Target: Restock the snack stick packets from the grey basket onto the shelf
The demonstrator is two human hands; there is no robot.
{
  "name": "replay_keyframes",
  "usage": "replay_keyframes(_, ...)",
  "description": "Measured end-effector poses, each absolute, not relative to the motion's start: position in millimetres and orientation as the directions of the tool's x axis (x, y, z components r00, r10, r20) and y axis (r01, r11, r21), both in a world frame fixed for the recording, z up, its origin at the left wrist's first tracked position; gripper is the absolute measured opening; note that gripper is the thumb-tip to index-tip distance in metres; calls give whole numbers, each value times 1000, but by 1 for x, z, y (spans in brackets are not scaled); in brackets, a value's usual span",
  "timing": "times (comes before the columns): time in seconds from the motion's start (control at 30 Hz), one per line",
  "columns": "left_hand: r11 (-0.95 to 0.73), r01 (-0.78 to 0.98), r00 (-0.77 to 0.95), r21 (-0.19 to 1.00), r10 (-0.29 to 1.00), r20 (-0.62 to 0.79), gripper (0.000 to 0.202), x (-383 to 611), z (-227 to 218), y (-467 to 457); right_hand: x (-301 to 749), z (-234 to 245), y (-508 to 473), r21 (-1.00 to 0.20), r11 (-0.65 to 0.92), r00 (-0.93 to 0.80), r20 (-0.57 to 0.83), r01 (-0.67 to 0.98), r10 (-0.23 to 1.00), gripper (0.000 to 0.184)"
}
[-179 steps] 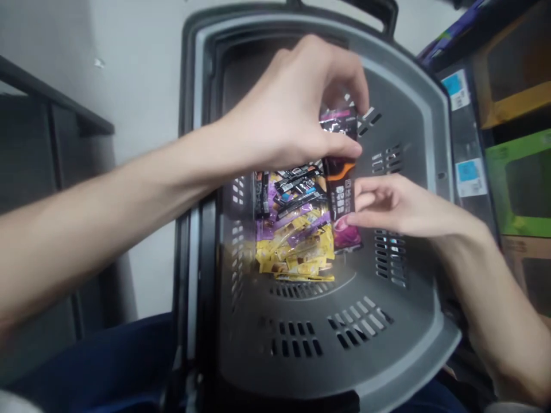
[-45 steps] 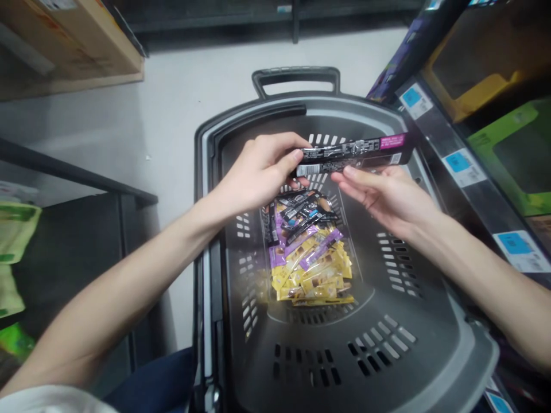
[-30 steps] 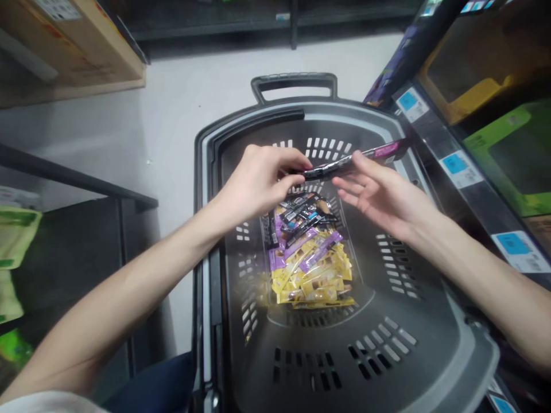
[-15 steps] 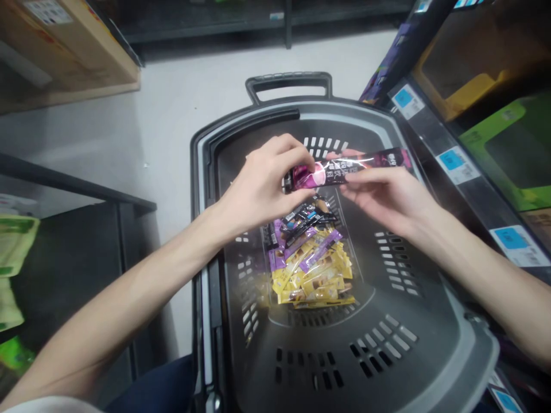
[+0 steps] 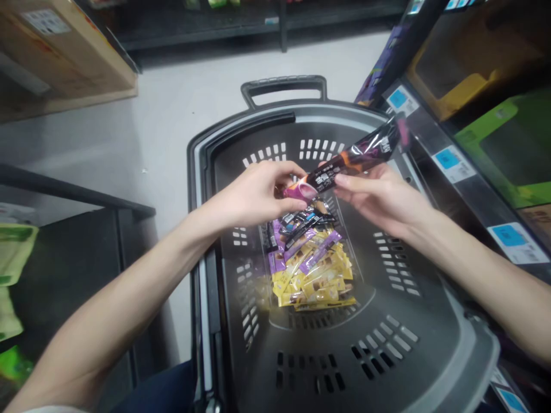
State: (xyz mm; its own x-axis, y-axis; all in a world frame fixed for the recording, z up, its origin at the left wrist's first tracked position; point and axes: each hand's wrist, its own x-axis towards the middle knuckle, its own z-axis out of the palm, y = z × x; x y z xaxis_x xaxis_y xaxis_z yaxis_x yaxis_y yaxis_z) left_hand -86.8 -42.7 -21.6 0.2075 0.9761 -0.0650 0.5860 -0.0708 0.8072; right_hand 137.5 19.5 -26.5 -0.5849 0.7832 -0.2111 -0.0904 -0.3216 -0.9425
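Observation:
Over the dark grey shopping basket (image 5: 327,350), both hands grip a long, shiny black-and-purple snack packet (image 5: 327,176) with white lettering. My left hand (image 5: 262,192) pinches its lower left end between thumb and fingers. My right hand (image 5: 379,195) has its thumb on the front of the packet near the middle, its fingers behind. The packet slants, with its right end raised. Below, on the basket floor, lies a pile of yellow wrapped snacks (image 5: 318,281), with purple packets (image 5: 321,250) and black packets (image 5: 301,223) on top, partly hidden by my left hand.
Shelves with price labels (image 5: 512,238) run close along the basket's right side. A cardboard box (image 5: 64,63) stands at the upper left. The basket's handle (image 5: 284,86) juts out at the far end above the pale floor (image 5: 172,109).
The packet has turned from nearly level to slanted, its right end going up and its left end down. My left hand has lowered slightly with it.

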Motion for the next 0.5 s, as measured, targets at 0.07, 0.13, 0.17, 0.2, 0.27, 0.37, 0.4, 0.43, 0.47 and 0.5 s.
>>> replay_keyframes(0.07, -68, 662, 200, 746, 976, -89, 40, -85, -17, -44, 137, -26, 18, -947, -313, -600, -207, -77, 773, 33)
replay_keyframes(0.13, -43, 717, 188, 695, 973, -134, 36, -84, -13, -45, 138, -26, 18, -946, -316, -612, -209, -71, 763, 35)
replay_keyframes(0.17, -31, 734, 185, 678, 970, -156, 34, -84, -12, -45, 139, -27, 18, -944, -321, -618, -211, -70, 757, 36)
replay_keyframes(0.2, -24, 745, 186, 667, 967, -172, 34, -84, -11, -45, 139, -28, 19, -943, -326, -624, -214, -69, 752, 36)
replay_keyframes(0.27, -38, 755, 205, 655, 962, -180, 30, -83, -9, -46, 141, -32, 19, -941, -334, -638, -222, -58, 737, 37)
replay_keyframes(0.37, -88, 783, 248, 616, 952, -179, 23, -81, -6, -47, 142, -36, 17, -942, -335, -671, -240, -13, 702, 36)
replay_keyframes(0.4, -103, 798, 265, 594, 945, -193, 27, -80, -6, -47, 141, -33, 16, -944, -329, -675, -246, 4, 696, 34)
replay_keyframes(0.43, -112, 815, 275, 568, 938, -210, 31, -79, -5, -47, 141, -29, 16, -949, -315, -666, -245, 17, 705, 32)
replay_keyframes(0.47, -122, 829, 285, 546, 932, -226, 32, -78, -5, -47, 142, -21, 16, -955, -297, -642, -242, 23, 727, 31)
replay_keyframes(0.5, -123, 846, 282, 520, 929, -238, 33, -78, -6, -46, 143, -10, 17, -954, -300, -594, -253, 21, 764, 32)
